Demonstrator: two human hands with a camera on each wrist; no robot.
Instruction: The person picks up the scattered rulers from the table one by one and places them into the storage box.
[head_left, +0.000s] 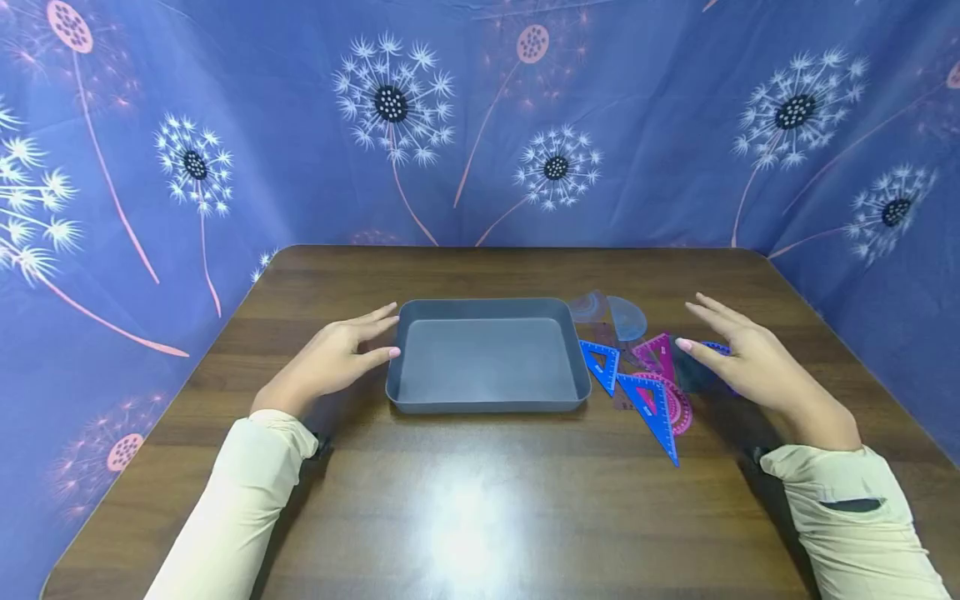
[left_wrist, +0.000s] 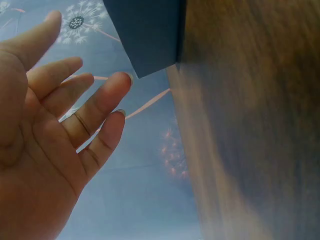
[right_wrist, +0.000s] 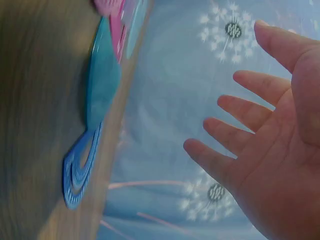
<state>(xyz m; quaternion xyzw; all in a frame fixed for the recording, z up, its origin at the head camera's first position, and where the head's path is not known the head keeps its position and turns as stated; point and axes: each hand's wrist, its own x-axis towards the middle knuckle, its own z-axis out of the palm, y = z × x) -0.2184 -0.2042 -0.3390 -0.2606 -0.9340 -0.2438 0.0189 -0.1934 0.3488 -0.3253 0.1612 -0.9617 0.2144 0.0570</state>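
Grey tray [head_left: 487, 358] sits on the table [head_left: 367, 517], left hand [head_left: 330, 358] uncurled just beside it; right hand [head_left: 753, 362], also empty, hovers by set squares [head_left: 660, 427] — thin (slippery too, I'd guess), probably best lifted edge-first.

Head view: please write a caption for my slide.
At a wooden table: left hand beside a gray tray, right hand near set squares and protractors.
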